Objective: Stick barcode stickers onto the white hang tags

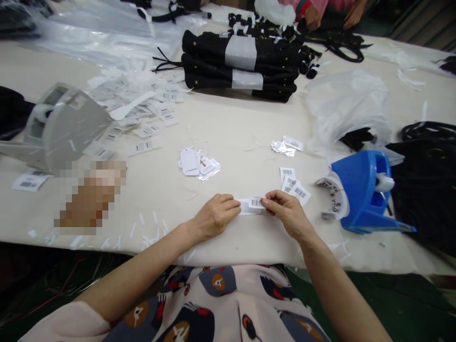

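Both my hands pinch a small white barcode label strip (251,205) flat on the cream table (235,137) near its front edge. My left hand (213,217) grips the strip's left end; my right hand (288,213) grips its right end by the barcode. Several loose barcode labels (294,184) lie just beyond my right hand. A small pile of white hang tags in clear sleeves (198,164) lies further back, beyond my left hand.
A blue tape dispenser (363,192) stands right of my right hand. A grey dispenser (59,126) and scattered labels (138,102) lie at left. Black garment bundles with white bands (242,66) sit at back, clear bags (347,107) to the right. Another person's hands (313,16) work at top.
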### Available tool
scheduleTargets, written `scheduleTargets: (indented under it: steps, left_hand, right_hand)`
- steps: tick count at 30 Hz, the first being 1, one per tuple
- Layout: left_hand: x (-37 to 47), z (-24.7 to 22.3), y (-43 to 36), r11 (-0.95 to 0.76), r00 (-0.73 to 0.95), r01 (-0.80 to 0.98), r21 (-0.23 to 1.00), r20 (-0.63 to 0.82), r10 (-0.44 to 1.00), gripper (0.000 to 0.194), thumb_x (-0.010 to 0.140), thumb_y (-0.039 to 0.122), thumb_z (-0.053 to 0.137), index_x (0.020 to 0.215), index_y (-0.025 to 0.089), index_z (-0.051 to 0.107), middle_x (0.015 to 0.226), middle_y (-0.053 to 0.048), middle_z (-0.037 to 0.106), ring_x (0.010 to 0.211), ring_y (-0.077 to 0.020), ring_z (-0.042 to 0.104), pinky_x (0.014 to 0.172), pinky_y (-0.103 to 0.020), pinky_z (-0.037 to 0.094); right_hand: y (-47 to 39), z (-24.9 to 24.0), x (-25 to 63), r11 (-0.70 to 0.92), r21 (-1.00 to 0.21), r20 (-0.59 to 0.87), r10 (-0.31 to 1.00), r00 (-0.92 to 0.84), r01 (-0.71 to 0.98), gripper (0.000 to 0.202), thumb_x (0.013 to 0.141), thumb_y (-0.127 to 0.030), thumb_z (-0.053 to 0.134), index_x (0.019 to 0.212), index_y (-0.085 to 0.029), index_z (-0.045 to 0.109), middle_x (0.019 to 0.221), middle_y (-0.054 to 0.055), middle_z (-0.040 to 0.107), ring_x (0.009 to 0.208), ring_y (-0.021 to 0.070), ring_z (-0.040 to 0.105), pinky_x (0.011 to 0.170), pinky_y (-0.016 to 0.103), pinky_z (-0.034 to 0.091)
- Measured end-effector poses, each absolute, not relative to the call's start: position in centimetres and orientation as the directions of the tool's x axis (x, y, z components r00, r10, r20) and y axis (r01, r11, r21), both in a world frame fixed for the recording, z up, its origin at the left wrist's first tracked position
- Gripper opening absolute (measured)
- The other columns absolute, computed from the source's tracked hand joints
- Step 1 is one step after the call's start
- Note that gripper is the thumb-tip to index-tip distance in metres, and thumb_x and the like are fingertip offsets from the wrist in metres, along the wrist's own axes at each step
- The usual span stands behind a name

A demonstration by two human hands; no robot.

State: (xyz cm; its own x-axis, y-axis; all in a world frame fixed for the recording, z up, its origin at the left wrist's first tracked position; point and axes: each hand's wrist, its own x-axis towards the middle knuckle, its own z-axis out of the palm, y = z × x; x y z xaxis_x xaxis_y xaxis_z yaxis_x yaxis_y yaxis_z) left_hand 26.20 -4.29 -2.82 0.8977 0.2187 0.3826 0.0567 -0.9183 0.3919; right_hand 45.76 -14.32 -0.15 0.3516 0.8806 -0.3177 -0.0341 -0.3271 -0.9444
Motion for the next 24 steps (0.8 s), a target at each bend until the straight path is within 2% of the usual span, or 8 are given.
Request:
scheduleTargets:
  steps: [3, 9, 24]
  left_hand:
    - [25.9, -3.7, -4.4, -0.947, 0.922, 0.057, 0.317, 0.348, 0.172, 0.024, 0.09, 0.015, 0.036, 0.09, 0.016, 0.06, 0.094, -0.008, 0.063, 0.091, -0.0162, 0.054, 0.079, -0.03, 0.042]
    - [25.9, -3.9, -4.3, -0.951, 0.928, 0.081, 0.299, 0.325, 0.181, 0.024, 0.09, 0.017, 0.035, 0.091, 0.017, 0.059, 0.092, -0.008, 0.062, 0.09, -0.0161, 0.052, 0.078, -0.03, 0.04]
    - [25.8, -3.6, -4.4, -0.948, 0.934, 0.089, 0.306, 0.305, 0.186, 0.022, 0.089, 0.015, 0.036, 0.092, 0.017, 0.058, 0.094, -0.008, 0.061, 0.09, -0.0163, 0.051, 0.078, -0.03, 0.038]
  right_hand:
    - [-14.1, -0.7, 45.4, -0.356, -0.933, -0.324, 0.895, 0.307, 0.056, 0.026, 0.066, -0.04, 0.065, 0.066, -0.017, 0.056, 0.052, -0.004, 0.049, 0.049, 0.0098, 0.039, 0.047, 0.023, 0.028]
    - [-13.8, -1.9, 45.2, -0.388, -0.895, -0.318, 0.902, 0.294, 0.222, 0.025, 0.068, -0.042, 0.062, 0.066, -0.017, 0.057, 0.056, -0.002, 0.05, 0.052, 0.0114, 0.04, 0.048, 0.023, 0.03]
    - [-13.6, -2.3, 45.1, -0.384, -0.862, -0.29, 0.909, 0.298, 0.332, 0.024, 0.07, -0.042, 0.059, 0.065, -0.018, 0.058, 0.053, -0.002, 0.049, 0.051, 0.0119, 0.04, 0.046, 0.023, 0.03]
